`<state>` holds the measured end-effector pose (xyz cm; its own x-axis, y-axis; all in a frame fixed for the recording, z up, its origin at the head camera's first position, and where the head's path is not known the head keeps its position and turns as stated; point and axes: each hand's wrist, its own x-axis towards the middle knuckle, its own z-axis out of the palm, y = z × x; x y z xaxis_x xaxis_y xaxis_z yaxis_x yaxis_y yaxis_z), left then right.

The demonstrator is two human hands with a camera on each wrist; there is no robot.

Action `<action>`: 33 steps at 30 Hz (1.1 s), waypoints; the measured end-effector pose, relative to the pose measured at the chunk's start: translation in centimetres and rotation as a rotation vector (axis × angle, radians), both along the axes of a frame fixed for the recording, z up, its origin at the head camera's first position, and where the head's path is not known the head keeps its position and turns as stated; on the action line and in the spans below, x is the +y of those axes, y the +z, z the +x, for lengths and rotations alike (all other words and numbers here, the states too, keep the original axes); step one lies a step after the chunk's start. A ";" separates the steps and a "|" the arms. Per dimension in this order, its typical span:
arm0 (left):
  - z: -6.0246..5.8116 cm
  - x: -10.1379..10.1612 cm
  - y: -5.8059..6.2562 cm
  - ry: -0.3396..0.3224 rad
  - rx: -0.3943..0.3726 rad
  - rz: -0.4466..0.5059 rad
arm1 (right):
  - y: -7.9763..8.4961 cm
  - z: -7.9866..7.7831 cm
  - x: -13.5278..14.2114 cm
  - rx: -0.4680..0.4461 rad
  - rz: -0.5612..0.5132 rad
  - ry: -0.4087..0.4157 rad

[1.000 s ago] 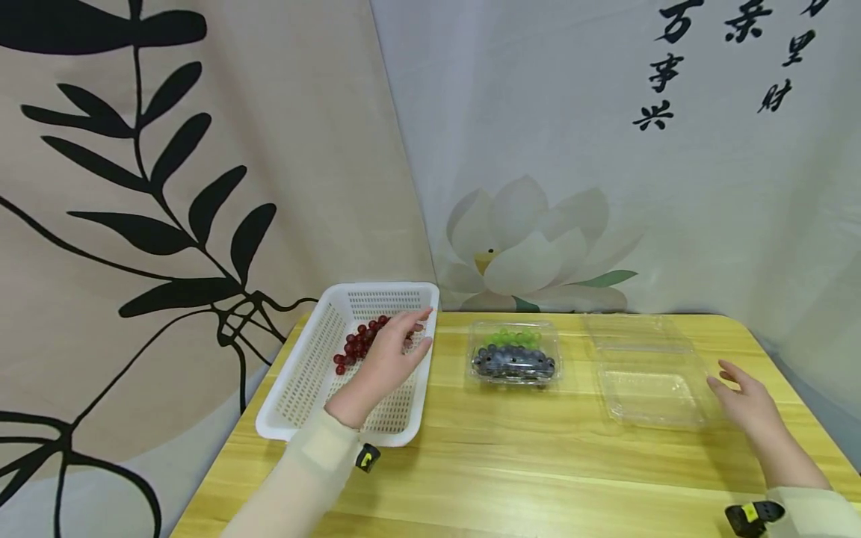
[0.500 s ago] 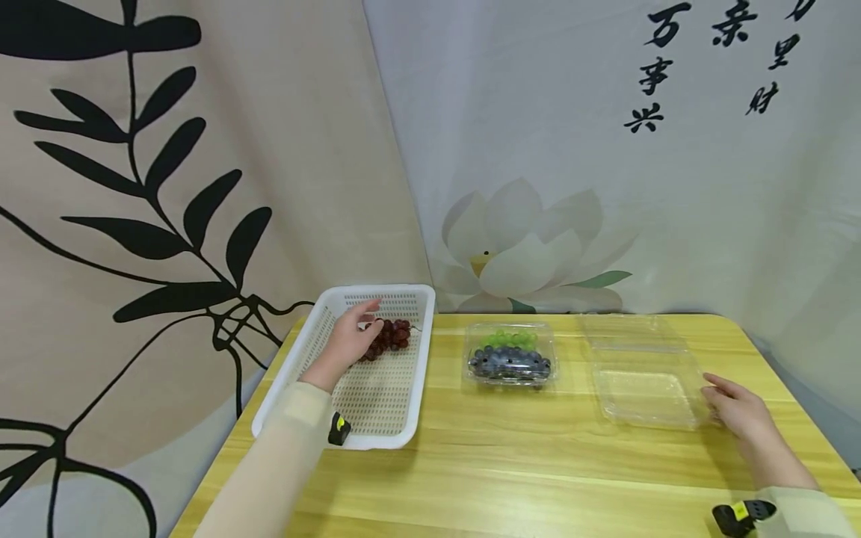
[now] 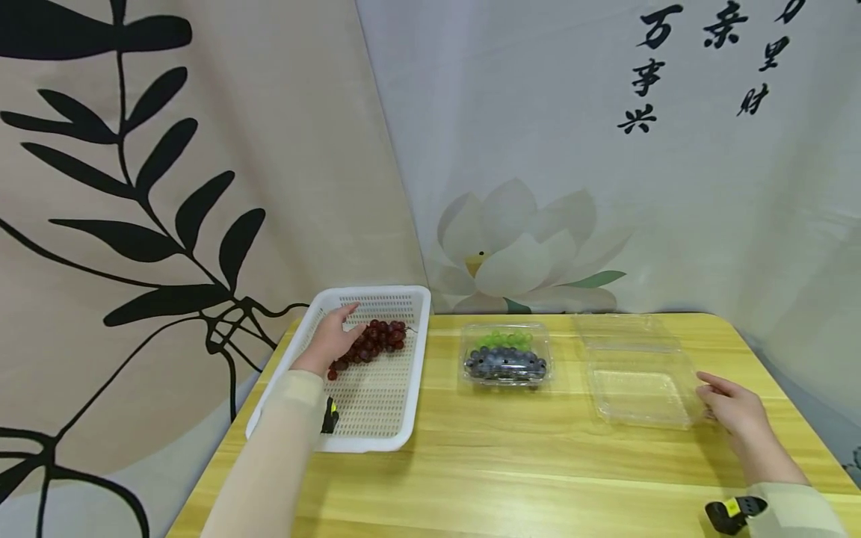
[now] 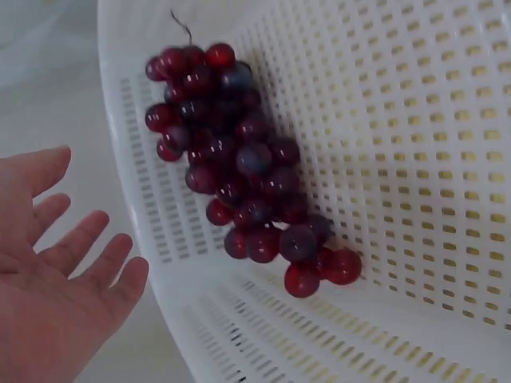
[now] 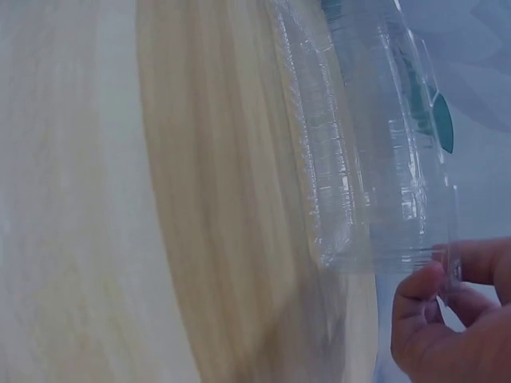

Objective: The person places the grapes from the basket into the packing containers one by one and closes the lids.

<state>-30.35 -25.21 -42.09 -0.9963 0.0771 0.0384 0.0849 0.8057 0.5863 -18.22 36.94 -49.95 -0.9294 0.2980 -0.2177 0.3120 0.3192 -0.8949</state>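
A bunch of red grapes [image 3: 378, 340] lies in a white perforated basket [image 3: 412, 418] at the left of the table. Over the basket's left side is my left hand [image 3: 329, 340], its fingers spread and apart from the grapes in the left wrist view. At the right stands a clear plastic clamshell box [image 3: 639, 396] with its lid folded back. My right hand [image 3: 736, 411] pinches that box's right rim between thumb and fingers, as the right wrist view shows.
Between basket and open box sits a closed clear box [image 3: 506, 379] with green grapes [image 3: 507, 340] and dark grapes [image 3: 504, 365] inside. A printed curtain [image 3: 525, 164] hangs behind the wooden table [image 3: 511, 471].
My left hand has moved left from above the red grapes, which now lie more in view. My right hand has closed its thumb and fingers on the open box's rim.
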 end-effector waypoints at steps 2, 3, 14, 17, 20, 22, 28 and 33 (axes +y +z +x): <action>-0.2 -0.2 -0.2 -0.008 -0.008 -0.009 | -0.1 -0.1 0.0 -0.007 -0.002 -0.019; -0.3 -0.3 -0.3 -0.011 -0.010 -0.019 | -0.2 -0.1 -0.1 -0.009 -0.018 -0.043; -0.6 -1.9 -2.8 -0.013 -0.098 -0.073 | 0.3 -0.1 -0.6 -0.035 -0.008 -0.052; -0.6 -1.9 -3.4 -0.003 -0.115 -0.086 | 0.3 -0.1 -0.5 -0.039 -0.013 -0.055; -0.5 -1.9 -3.8 0.009 -0.130 -0.085 | 0.2 -0.2 -0.4 -0.036 -0.020 -0.052; -0.3 -1.9 -4.0 0.009 -0.142 -0.084 | -0.1 -0.3 -0.2 -0.037 -0.030 -0.058; 0.5 -1.6 -4.5 -0.005 -0.194 -0.081 | -0.5 -0.5 0.0 -0.038 -0.034 -0.081; 0.4 -1.5 -4.9 0.000 -0.182 -0.091 | -0.1 -0.3 -0.3 -0.041 -0.020 -0.080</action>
